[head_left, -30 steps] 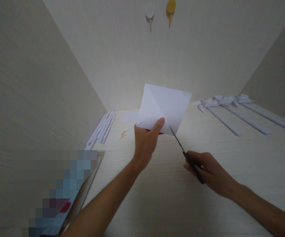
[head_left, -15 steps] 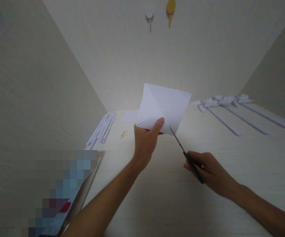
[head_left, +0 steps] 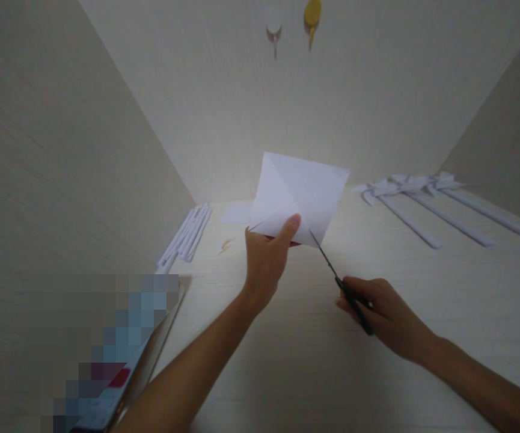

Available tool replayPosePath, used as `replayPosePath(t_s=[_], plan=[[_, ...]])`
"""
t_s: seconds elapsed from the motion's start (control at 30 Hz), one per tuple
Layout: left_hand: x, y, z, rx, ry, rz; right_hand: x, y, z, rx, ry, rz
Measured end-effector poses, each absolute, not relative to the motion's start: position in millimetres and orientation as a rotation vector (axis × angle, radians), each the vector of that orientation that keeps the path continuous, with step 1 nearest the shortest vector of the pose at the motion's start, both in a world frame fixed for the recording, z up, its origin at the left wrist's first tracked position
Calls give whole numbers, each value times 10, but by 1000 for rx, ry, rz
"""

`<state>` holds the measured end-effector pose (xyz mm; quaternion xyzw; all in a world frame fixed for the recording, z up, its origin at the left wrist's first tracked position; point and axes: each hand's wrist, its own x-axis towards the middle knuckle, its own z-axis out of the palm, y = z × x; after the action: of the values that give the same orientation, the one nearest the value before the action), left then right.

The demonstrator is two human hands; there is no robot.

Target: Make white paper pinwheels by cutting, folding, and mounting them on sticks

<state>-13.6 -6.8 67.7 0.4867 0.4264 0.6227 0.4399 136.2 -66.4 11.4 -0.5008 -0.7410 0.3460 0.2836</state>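
A white square sheet of paper (head_left: 302, 186) with diagonal creases is held up in the middle of the view. My left hand (head_left: 266, 258) pinches its lower edge, thumb on top and the other fingers hidden underneath. A slit shows at the paper's lower left corner, beside that hand. Black-handled scissors (head_left: 352, 304) are gripped in my right hand (head_left: 381, 310), lower right of the sheet. Their blades look closed together, and the tip reaches onto the paper near its lower right corner, just right of my left thumb.
Several white paper sticks (head_left: 187, 234) lie stacked at the left, near a flat white sheet (head_left: 236, 213) and small yellowish bits (head_left: 226, 245). Three paper pinwheels on sticks (head_left: 449, 218) lie at the right. A yellow hook (head_left: 312, 13) and a white hook (head_left: 274, 24) are on the wall.
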Motion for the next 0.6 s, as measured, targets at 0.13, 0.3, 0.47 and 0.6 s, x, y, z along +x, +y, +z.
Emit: replayPosePath(t_s=[0.13,0.3,0.47,0.6], plan=[[-139,-63,671,1212,1044,1542,1354,-662,108,-1344,-1969,968],[-136,-73,672,1207,1036,1537,1348,-666,113,-1329,-1950,995],[-125,-93,674,1210,1055,1521,1352,-669,118,-1321,-1945,985],[-119,-102,664,1226,1051,1498,1351,-667,118,-1309,-1929,995]])
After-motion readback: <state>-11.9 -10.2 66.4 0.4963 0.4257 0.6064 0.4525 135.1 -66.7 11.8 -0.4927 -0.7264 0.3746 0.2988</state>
